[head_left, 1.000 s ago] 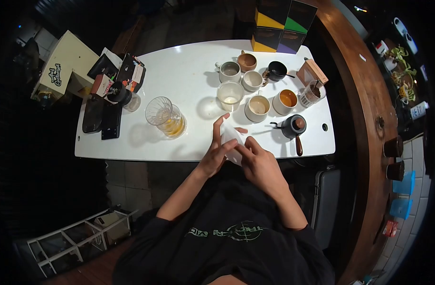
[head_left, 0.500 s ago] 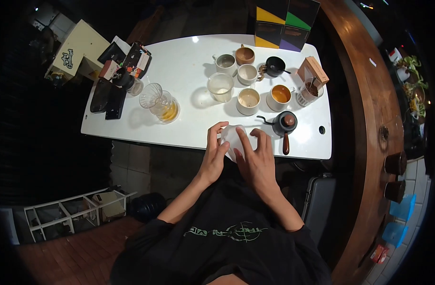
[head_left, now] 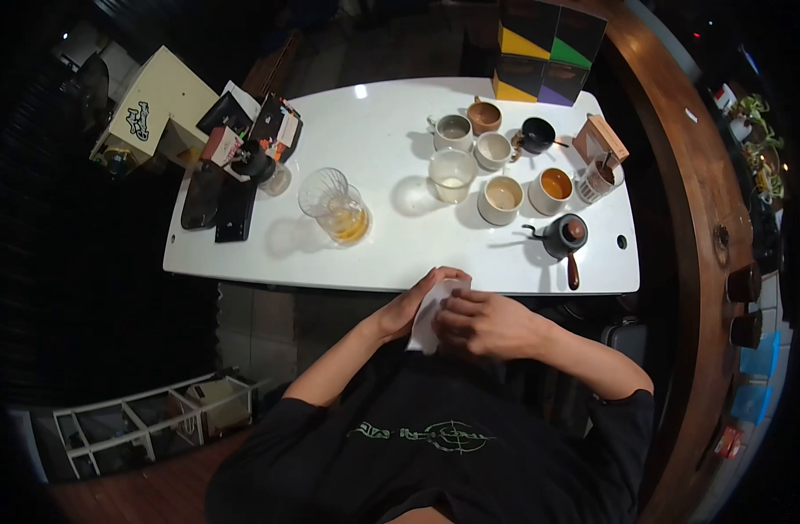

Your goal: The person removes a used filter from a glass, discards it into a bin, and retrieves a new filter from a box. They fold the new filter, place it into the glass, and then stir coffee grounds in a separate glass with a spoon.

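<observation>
A white paper coffee filter (head_left: 427, 319) is held up between my hands, just off the front edge of the table. My left hand (head_left: 415, 301) grips it from the left and along the top, fingers curled round it. On its right side my right hand (head_left: 486, 325) is closed against the paper with bent fingers; the fingertips are partly hidden. Beyond the hands, a ribbed glass dripper (head_left: 327, 192) sits on a glass server (head_left: 351, 229) with amber liquid inside. To the right stands a black gooseneck kettle (head_left: 564, 234) with a wooden handle.
Several mugs, a brown one (head_left: 485, 115) among them, and a clear plastic cup (head_left: 452, 175) are grouped on the white table (head_left: 382, 113). A glass of dark grounds (head_left: 597, 177) stands at right, a hand grinder (head_left: 265, 166) at left. A wooden counter (head_left: 693, 262) runs along the right.
Both hands have drawn the paper nearer my body. My right hand has turned sideways and its fingers have closed in on the paper. The camera view has shifted, moving the table in frame.
</observation>
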Action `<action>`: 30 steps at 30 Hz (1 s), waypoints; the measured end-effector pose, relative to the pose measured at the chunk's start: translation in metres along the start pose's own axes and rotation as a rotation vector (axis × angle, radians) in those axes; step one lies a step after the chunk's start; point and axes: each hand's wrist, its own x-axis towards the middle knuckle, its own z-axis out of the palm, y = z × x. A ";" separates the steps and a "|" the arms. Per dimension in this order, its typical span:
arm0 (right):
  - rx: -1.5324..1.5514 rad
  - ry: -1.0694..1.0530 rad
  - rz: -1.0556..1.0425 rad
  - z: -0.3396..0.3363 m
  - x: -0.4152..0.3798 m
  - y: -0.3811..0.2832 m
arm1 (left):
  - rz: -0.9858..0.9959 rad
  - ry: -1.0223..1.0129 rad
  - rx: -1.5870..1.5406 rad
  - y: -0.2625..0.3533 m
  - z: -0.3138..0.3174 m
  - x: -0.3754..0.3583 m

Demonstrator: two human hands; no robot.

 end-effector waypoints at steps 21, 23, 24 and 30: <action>-0.138 -0.057 0.129 0.019 0.202 -0.017 | 0.499 -0.216 0.786 0.077 -0.147 -0.137; -0.151 -0.033 0.105 0.021 0.207 -0.016 | 0.444 -0.171 0.715 0.083 -0.141 -0.139; -0.104 -0.055 0.101 0.024 0.208 -0.015 | 0.382 -0.129 0.644 0.085 -0.138 -0.140; 0.329 -0.043 0.184 0.022 0.222 -0.011 | 0.351 -0.226 0.537 0.086 -0.150 -0.141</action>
